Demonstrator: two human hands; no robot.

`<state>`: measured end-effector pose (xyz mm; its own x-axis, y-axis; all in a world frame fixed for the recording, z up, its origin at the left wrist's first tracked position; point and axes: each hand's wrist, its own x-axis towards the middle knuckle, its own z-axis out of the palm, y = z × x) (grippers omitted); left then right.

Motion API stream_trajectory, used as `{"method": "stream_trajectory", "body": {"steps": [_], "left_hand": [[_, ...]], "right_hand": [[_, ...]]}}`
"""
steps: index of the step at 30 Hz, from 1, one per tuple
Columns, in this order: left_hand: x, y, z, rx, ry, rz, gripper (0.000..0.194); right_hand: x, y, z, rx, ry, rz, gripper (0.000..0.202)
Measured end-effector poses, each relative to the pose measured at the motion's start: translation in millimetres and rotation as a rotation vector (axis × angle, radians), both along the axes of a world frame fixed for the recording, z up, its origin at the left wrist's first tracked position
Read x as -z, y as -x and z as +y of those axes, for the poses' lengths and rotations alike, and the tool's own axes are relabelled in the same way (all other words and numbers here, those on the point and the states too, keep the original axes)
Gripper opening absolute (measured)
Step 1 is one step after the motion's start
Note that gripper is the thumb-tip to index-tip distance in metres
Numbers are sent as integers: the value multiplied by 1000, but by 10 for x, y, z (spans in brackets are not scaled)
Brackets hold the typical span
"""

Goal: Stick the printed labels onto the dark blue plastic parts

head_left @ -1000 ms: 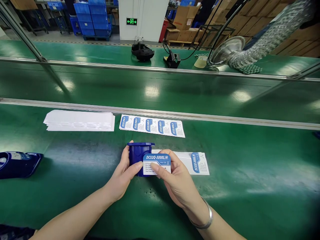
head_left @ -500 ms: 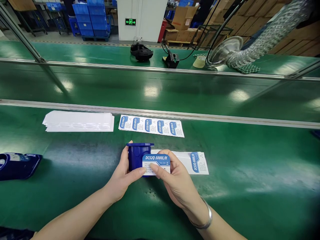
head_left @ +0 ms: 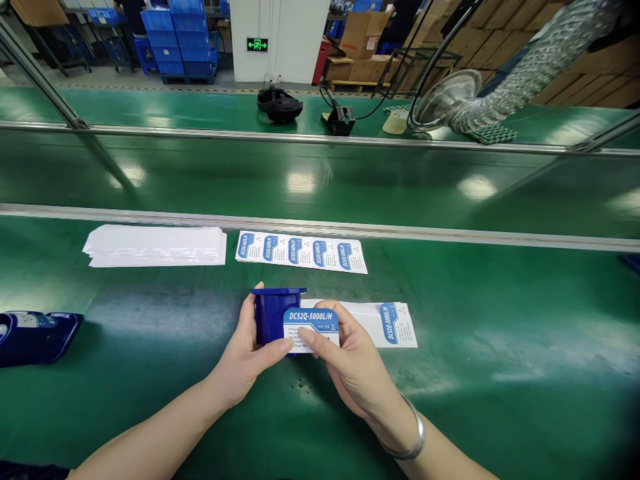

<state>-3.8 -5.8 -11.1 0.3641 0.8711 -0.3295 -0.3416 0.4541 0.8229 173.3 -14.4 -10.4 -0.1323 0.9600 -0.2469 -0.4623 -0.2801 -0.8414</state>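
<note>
Bench [head_left: 500,373]: green, spreading under and around both your grips. White sheet stack [head_left: 157,245]: beyond and left of your left grip [head_left: 243,360]. Label sheet [head_left: 301,252]: beyond both grips, five blue-headed labels showing. Backing strip [head_left: 367,313]: just behind your right grip [head_left: 353,353], a lone label [head_left: 396,324] at its right end. Blue housing [head_left: 270,317]: upright between your grips, left one clasping its side. DC52Q label [head_left: 313,318]: across the housing's lower right, pinched by your right thumb and fingers. Change: your left thumb [head_left: 277,352] now overlaps this label's left edge; a second ago it stopped beside it. Reading: both grips probably steady the label; adhesion cannot be told
</note>
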Motion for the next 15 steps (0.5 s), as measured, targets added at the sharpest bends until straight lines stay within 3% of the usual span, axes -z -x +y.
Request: {"method": "stream_trajectory", "body": {"steps": [15], "left_hand": [[26, 17, -11, -1, -3, -12, 96]], "right_hand": [[7, 13, 20, -20, 14, -11, 32]]}}
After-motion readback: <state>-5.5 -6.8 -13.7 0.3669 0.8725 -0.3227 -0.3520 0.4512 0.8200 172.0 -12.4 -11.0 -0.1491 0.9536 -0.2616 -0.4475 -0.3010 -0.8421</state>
